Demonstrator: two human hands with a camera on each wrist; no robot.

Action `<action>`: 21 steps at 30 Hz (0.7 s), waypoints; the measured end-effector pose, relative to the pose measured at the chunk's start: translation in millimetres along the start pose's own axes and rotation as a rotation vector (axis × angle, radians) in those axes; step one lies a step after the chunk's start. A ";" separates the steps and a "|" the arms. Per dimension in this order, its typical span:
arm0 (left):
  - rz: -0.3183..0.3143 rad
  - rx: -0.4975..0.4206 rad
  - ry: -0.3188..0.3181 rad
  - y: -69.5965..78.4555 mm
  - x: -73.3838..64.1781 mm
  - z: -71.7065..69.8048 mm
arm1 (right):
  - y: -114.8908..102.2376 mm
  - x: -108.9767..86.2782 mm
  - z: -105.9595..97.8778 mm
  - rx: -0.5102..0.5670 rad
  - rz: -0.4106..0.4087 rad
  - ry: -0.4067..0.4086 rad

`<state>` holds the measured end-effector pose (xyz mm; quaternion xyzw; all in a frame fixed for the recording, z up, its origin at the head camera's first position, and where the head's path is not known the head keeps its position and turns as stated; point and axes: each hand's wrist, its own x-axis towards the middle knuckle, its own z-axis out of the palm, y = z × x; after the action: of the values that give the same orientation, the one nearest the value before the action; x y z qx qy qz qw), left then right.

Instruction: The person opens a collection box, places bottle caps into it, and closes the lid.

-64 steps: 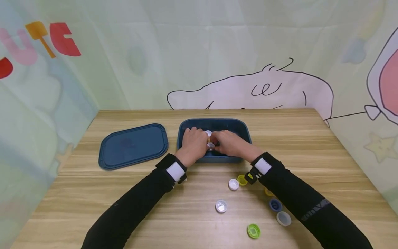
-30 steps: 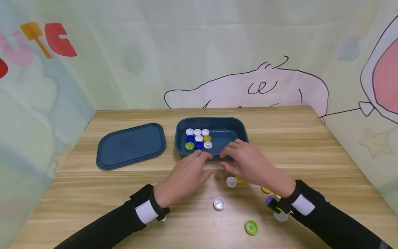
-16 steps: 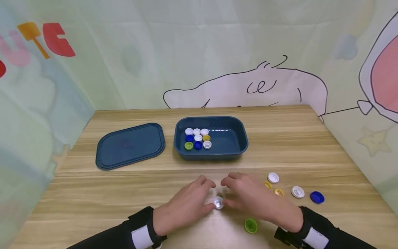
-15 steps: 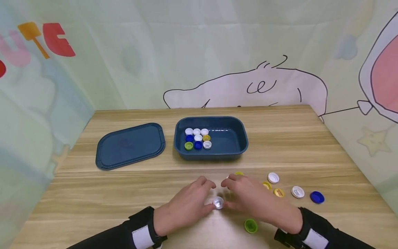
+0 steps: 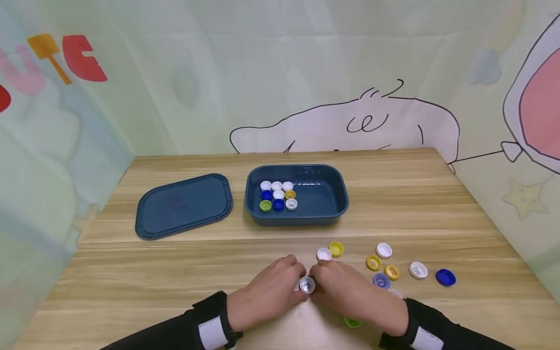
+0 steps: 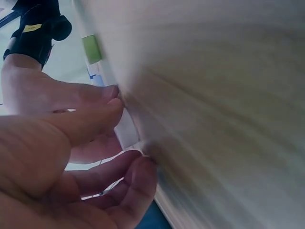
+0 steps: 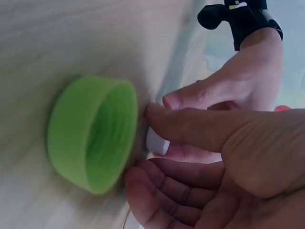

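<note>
A small white bottle cap (image 5: pixel 307 285) lies on the table between my two hands. My left hand (image 5: pixel 271 294) grips its left side with curled fingers and thumb. From the right, my right hand (image 5: pixel 356 294) holds the same cap, its fingers curled in close. In the left wrist view, the white cap (image 6: pixel 126 129) shows among the fingertips of both hands. The right wrist view has the cap (image 7: pixel 156 142) beneath the right thumb, with a green bottle cap (image 7: pixel 90 136) close by on the table. How firmly each hand grips is partly hidden.
Behind the hands stands a dark blue box (image 5: pixel 302 221) with several caps in rows at its left side. Its flat lid (image 5: pixel 183 206) lies to the left. Loose caps lie rightward, including yellow (image 5: pixel 336 249), white (image 5: pixel 418 270) and blue (image 5: pixel 446 277) ones.
Both hands have left the box and come back toward the table's front. Over the last half second their fingers have closed in around the white bottle cap.
</note>
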<state>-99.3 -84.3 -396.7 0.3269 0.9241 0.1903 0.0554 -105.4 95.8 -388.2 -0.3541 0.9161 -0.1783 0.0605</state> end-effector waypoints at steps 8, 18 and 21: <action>-0.019 -0.013 0.025 1.4 3.1 5.6 | -5.1 2.7 5.2 -0.049 -0.008 0.032; -0.053 -0.045 -0.002 3.9 6.3 4.9 | -9.6 1.8 6.7 -0.112 0.032 0.032; -0.050 -0.035 -0.005 5.6 6.8 3.8 | -10.4 0.9 7.0 -0.133 0.026 0.045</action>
<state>-100.4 -74.8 -397.9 0.3031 0.9284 0.2039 0.0681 -97.9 86.1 -390.8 -0.3411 0.9316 -0.1243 0.0188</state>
